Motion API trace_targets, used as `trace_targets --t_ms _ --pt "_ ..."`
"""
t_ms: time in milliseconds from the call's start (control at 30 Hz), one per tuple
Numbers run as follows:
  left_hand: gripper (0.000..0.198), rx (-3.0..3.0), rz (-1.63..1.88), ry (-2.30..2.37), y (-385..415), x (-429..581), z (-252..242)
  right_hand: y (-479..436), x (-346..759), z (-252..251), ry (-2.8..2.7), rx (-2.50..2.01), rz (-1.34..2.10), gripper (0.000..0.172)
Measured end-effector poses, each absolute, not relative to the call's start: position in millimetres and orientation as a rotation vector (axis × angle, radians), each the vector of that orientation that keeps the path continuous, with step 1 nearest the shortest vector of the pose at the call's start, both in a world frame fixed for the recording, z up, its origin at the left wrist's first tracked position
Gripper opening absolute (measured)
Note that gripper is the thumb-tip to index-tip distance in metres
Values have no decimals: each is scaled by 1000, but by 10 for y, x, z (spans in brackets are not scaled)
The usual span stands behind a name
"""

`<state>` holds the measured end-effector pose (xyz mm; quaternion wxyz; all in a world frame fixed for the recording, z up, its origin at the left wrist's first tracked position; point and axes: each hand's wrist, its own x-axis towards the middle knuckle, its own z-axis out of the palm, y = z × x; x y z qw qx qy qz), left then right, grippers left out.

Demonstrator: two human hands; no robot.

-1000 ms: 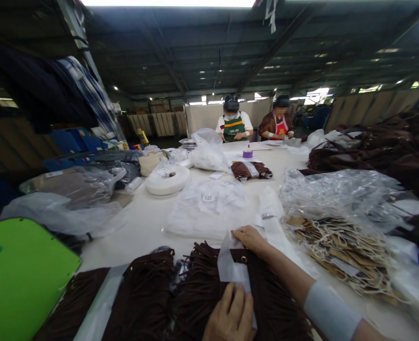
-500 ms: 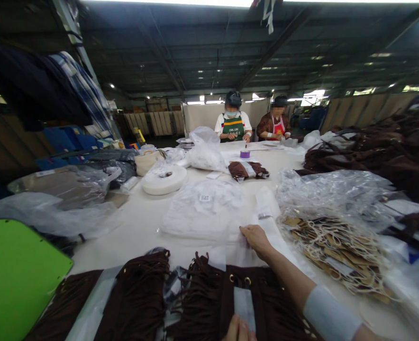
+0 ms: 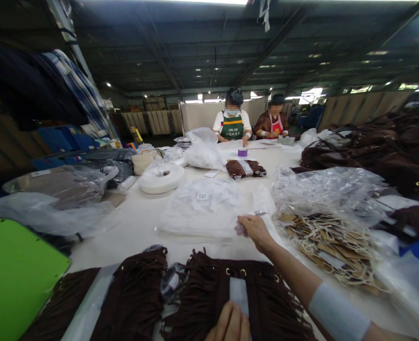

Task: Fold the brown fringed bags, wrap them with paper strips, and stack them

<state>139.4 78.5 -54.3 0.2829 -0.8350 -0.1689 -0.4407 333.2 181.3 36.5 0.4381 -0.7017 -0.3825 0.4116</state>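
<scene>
My left hand [image 3: 230,324] is at the bottom edge, its fingers close together on a pale strip [image 3: 238,291] that runs down a dark brown fringed bag [image 3: 262,293] with gold eyelets. Part of this hand is cut off by the frame. Above the bag, my right hand [image 3: 257,232] is closed in a pinch at the right edge of a white, plastic-wrapped stack [image 3: 198,215] with a small printed label. What its fingertips hold is too faint to make out. Another brown fringed bundle [image 3: 131,293], crossed by a pale band, lies to the left.
Corded brown tags [image 3: 333,251] and crumpled clear plastic [image 3: 330,189] lie on the right. A white roll [image 3: 161,179], a purple tape roll [image 3: 242,153] and a small brown bundle [image 3: 245,168] lie farther back. A green board [image 3: 21,279] stands left. Two people [image 3: 232,123] work across the table.
A translucent sheet by my right hand no longer shows over the bag's top edge. My left hand has moved slightly up along the strip. The view has shifted a little.
</scene>
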Motion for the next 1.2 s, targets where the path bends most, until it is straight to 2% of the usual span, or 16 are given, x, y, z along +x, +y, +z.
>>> trace_targets --t_ms 133,367,567,700,800,900,1067,1200 --pt "34 -2397 -1075 -445 813 1367 -187 1770 3341 482 -963 -1667 943 23" --pt "34 -2567 -952 -557 842 1400 -4 1257 3138 718 -1168 -1425 769 29" --pt "36 -2732 -822 -684 705 1317 -27 541 2857 543 -1363 -1311 810 30" --pt "41 -2868 -1089 -770 632 1280 -71 193 2723 283 -1683 -1217 665 31" --pt "40 -2941 -1263 -838 606 1228 -110 34 2668 111 -1935 -1103 374 44" --pt "44 -2990 -1272 -820 594 1157 -153 -68 2655 17 -2047 -1091 250 54" --pt "29 -2953 -1389 -945 582 1126 -158 -195 2672 -46 -2114 -1088 255 52" --pt "31 -3051 -1514 -1039 591 1151 -67 -249 2673 -60 -2105 -1095 242 49"
